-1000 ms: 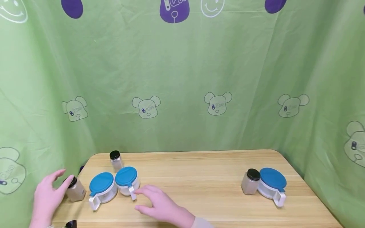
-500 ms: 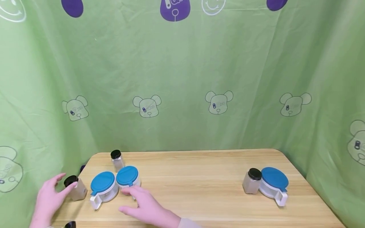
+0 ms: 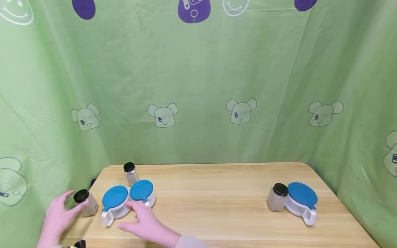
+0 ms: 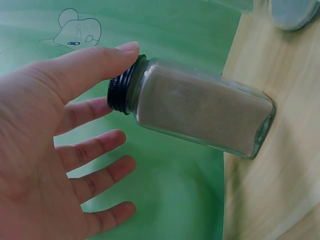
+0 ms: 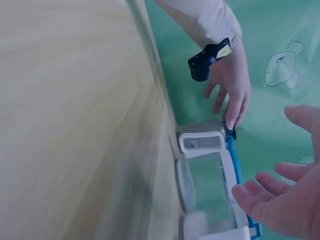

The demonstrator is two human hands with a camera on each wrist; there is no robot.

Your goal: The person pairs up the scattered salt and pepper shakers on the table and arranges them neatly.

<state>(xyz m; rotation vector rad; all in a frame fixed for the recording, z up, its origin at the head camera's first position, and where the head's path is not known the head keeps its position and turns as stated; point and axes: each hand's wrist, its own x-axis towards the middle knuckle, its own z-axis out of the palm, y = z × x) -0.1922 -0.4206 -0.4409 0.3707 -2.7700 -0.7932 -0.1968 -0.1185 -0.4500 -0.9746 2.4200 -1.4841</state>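
Note:
At the table's left end my left hand (image 3: 60, 215) has thumb and index finger on either side of the black lid (image 4: 122, 90) of a glass jar of greyish powder (image 4: 200, 107). The other fingers spread loosely beside it. My right hand (image 3: 144, 222) hovers, fingers parted, in front of two clear pots with blue lids and white handles. Its index finger overlaps the right pot (image 3: 142, 190), hiding that handle. The left pot (image 3: 114, 197) shows its handle toward me. In the right wrist view my right hand (image 5: 285, 200) has nothing in its grasp.
Another black-lidded jar (image 3: 131, 175) stands behind the pots. Far right, a similar jar (image 3: 277, 199) stands beside a third blue-lidded pot (image 3: 301, 198). Green curtain (image 3: 201, 144) surrounds the back and sides of the wooden table (image 3: 214, 206).
My right hand has moved left, from the right pot's handle toward the left pot. My left thumb has come lower across the jar's lid. The jars and pots stay put.

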